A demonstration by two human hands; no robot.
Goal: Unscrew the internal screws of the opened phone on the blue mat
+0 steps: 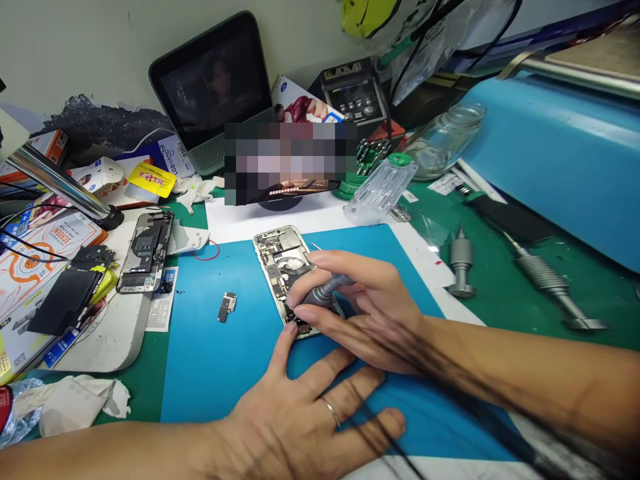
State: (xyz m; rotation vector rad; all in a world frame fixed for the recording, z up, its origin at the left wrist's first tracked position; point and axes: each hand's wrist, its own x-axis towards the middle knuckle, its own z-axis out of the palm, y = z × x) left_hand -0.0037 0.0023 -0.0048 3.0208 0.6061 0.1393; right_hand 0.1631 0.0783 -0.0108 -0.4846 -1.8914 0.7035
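Observation:
An opened phone (278, 248) lies on the blue mat (210, 367), its inner parts showing. My right hand (373, 307) is closed around a grey screwdriver (324, 291), which points down at the phone's lower end; its tip is hard to make out. A thin metal point sticks out past the right forefinger. Fingers spread, my left hand (300, 413) rests palm down in front of the phone, one fingertip at its lower edge. A ring (331, 410) is on one left finger. To the left of the phone lies a small metal-and-black part (227, 307).
At left, another opened phone part (146, 252) lies on a white stand (127, 333). A screen device (213, 80), a clear plastic holder (383, 190) and a glass jar (447, 140) stand behind. Two grey screwdrivers, one upright (461, 263), one lying (550, 283), are at right. Dark strands cross the lower right.

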